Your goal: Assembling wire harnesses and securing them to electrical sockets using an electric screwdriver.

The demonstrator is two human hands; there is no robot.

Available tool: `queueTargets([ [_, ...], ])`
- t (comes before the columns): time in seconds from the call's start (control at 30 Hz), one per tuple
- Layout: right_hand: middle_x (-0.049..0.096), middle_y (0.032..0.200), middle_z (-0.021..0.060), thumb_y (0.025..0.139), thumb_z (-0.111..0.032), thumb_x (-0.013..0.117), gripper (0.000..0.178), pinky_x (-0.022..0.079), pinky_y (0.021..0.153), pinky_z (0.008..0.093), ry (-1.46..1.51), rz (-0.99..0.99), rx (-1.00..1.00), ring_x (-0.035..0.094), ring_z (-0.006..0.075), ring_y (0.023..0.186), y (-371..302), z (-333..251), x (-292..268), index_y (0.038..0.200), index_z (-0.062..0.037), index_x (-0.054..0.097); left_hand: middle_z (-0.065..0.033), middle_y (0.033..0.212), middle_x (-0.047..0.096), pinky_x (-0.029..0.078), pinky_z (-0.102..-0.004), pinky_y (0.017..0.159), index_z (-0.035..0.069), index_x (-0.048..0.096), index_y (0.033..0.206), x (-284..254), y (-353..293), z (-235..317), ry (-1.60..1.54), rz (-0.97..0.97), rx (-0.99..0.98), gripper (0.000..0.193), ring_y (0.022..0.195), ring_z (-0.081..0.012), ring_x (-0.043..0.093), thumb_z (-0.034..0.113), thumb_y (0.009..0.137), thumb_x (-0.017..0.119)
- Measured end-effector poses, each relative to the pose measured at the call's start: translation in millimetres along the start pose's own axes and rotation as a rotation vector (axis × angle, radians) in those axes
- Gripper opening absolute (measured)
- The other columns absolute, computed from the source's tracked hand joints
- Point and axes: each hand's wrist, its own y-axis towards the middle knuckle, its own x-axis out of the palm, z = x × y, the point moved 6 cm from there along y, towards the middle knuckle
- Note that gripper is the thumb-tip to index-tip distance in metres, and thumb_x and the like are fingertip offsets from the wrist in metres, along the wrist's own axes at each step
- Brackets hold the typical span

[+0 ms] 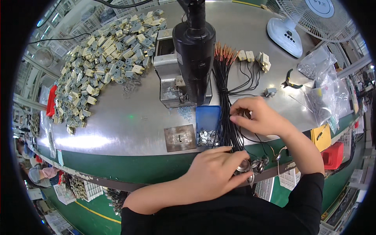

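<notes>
Though left hand (214, 168) partly hides round metal piece (243, 166) it grips, right hand (258, 117) curls by black cables (224, 107); grasp unclear.

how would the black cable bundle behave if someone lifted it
The black cable bundle would probably flop, since it looks thin-stranded and bends near the edge. Its orange-tipped ends fan out, so they might splay or tangle.

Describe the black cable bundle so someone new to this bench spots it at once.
Start at the tall black machine standing on the metal bench. Just to its right, the cable bundle runs down between the blue tray and the right hand. Its packed black strands with orange tips set it apart from the cream blocks nearby.
</notes>
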Motion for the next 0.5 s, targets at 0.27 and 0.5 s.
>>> queueTargets([
  [0.27, 0.059, 0.056, 0.0092, 0.092, -0.017, 0.072, 0.028, 0.048, 0.056, 0.0336, -0.067, -0.018, 0.323, 0.060, 0.0184, 0.057, 10, 23, 24, 0.071, 0.0003, 0.064, -0.0216, 0.130, 0.067, 0.052, -0.0435, 0.101, -0.008, 0.048, 0.148, 26, -5, 21, 0.077, -0.130, 0.083, 0.079, 0.110, -0.0306, 0.069, 0.036, 0.089, 0.077],
  [0.5, 0.060, 0.073, -0.0030, 0.087, -0.015, 0.081, 0.025, 0.040, 0.062, 0.0247, 0.646, 0.130, 0.573, 0.049, 0.0050, 0.067, -9, 40, 36, 0.080, -0.0037, 0.060, -0.0216, 0.141, 0.062, 0.045, -0.0519, 0.111, 0.003, 0.052, 0.149, 35, -28, 24, 0.521, -0.011, 0.129, 0.078, 0.124, -0.0344, 0.064, 0.044, 0.087, 0.075],
])
